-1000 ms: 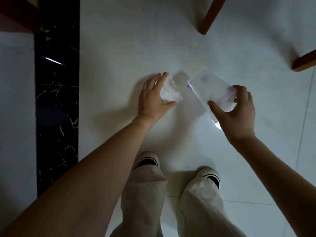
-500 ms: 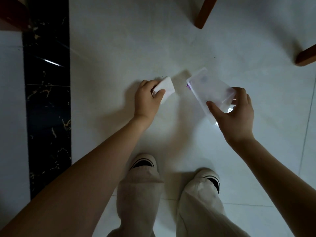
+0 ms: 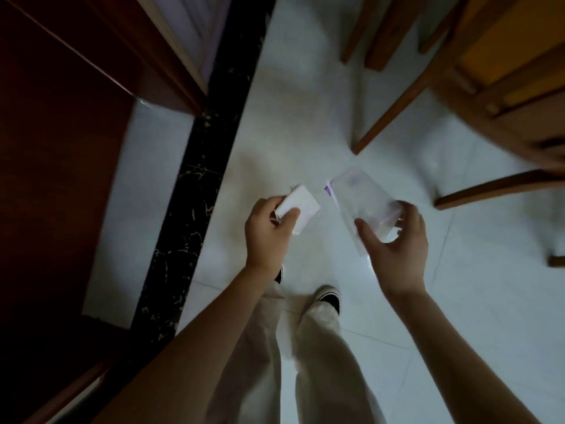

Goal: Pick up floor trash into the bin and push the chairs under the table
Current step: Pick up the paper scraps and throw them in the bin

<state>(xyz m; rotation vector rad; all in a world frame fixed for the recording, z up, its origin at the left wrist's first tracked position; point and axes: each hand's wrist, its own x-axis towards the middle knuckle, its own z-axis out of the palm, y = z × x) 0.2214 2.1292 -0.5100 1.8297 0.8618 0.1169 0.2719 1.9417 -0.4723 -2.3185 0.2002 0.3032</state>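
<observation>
My left hand [image 3: 269,232] grips a white crumpled tissue [image 3: 301,203], lifted off the white tile floor [image 3: 305,117]. My right hand [image 3: 394,249] holds a clear plastic wrapper [image 3: 363,197] with a purple edge between thumb and fingers, also off the floor. The two pieces of trash sit side by side in front of me, a little apart. A wooden chair [image 3: 501,78] with a yellow seat stands at the upper right, its legs reaching down close to my right hand. No bin is in view.
A black marble strip [image 3: 195,191] runs diagonally across the floor on the left. Dark brown wooden furniture [image 3: 61,133] fills the left side. More chair or table legs [image 3: 363,35] stand at the top. My feet and light trousers [image 3: 305,347] are below.
My left hand closed around the tissue and lifted it from the floor. My view rose and swung, bringing the chair and dark furniture into sight. My right hand kept hold of the wrapper.
</observation>
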